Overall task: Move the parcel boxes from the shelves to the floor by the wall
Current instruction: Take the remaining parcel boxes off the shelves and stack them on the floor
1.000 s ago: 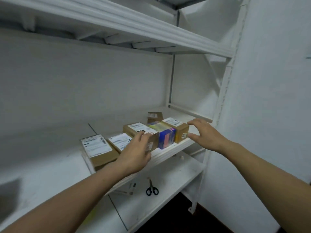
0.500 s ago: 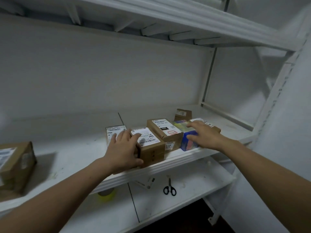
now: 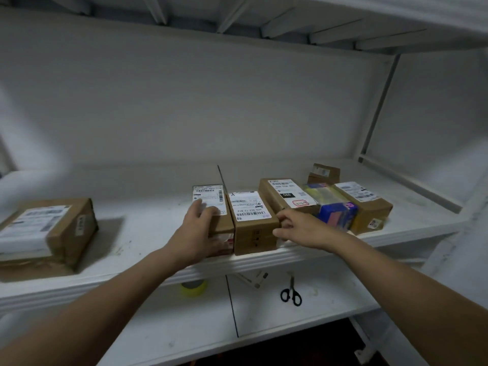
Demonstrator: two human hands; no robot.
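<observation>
Pick-up step; no box lifted off the shelf yet. Left hand: fingers spread flat on the box touching the centre box on its left. Right hand: fingers curled round the centre box's right edge. Next move likely needs both boxes squeezed together and lifted.

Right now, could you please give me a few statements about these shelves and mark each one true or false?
The scissors lie on the lower shelf. True.
The left hand holds the scissors. False: it rests on a brown labelled box.
The right hand touches the neighbouring box. True.
The yellow tape roll sits among the parcels. False: it is on the lower shelf.
</observation>
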